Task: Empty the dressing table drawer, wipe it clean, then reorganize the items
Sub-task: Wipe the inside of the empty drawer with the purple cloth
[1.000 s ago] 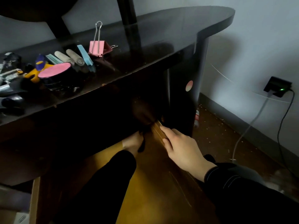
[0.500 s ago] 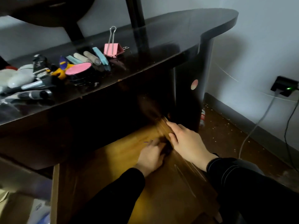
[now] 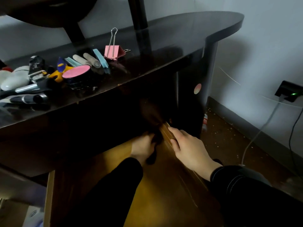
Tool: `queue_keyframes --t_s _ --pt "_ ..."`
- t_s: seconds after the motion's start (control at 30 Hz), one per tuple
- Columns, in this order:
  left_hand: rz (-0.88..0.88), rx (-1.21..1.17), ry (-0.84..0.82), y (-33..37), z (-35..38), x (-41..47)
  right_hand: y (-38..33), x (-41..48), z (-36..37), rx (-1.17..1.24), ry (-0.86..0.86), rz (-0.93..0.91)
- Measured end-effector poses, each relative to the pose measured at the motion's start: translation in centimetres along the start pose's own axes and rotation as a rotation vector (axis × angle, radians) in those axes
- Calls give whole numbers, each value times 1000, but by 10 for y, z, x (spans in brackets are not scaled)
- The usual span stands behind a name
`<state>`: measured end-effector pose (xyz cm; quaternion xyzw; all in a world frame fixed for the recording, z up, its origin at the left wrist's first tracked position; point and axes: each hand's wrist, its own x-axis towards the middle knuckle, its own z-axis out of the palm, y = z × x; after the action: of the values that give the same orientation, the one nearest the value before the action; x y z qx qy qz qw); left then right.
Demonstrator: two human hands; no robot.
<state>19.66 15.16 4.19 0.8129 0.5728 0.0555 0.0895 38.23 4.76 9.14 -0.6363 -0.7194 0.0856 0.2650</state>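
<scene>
1. Deep in the drawer (image 3: 164, 190), at its far right corner, the left hand (image 3: 142, 149) has its fingers curled down around something dark, a cloth (image 3: 153, 154) by the look of it, though in the shadow I cannot tell exactly what it is.
2. Just to the right of that, the right hand (image 3: 188, 149) lies on the drawer's right side wall, fingers (image 3: 174, 131) stretched out and laid along the wooden edge, thumb tucked on the inner side; it presses there and holds nothing loose.
3. Both arms wear black sleeves (image 3: 242, 185) that reach in from the near side of the drawer.
4. The drawer stands pulled out from under the dressing table (image 3: 188, 36), its yellowish wooden floor bare where I can see it.
5. Above the drawer and to its left, the contents sit on the dark tabletop: a pink binder clip (image 3: 114, 52), a round tin with a pink lid (image 3: 77, 76), several slim sticks and tubes, a yellow and blue clip, and a few white pieces at the far left.
6. Right of the drawer, on the wall, a charger (image 3: 289, 94) shows a green light.
</scene>
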Motion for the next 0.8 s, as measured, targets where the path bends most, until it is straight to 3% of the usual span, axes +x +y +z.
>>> queue_keyframes --t_s 0.13,0.23,0.3,0.7,0.8 --pt "-188 -113 103 10 14 36 2 2 2 14 4 8" --pt "-166 -62 198 12 20 34 1 2 1 21 -1 22" --pt "-131 -34 165 10 18 28 1 3 1 11 -4 28" --pt "386 6 -70 47 34 -141 -9 -4 -14 -9 -51 27" --pt "422 37 -87 38 29 -148 -9 -6 -17 5 -68 26"
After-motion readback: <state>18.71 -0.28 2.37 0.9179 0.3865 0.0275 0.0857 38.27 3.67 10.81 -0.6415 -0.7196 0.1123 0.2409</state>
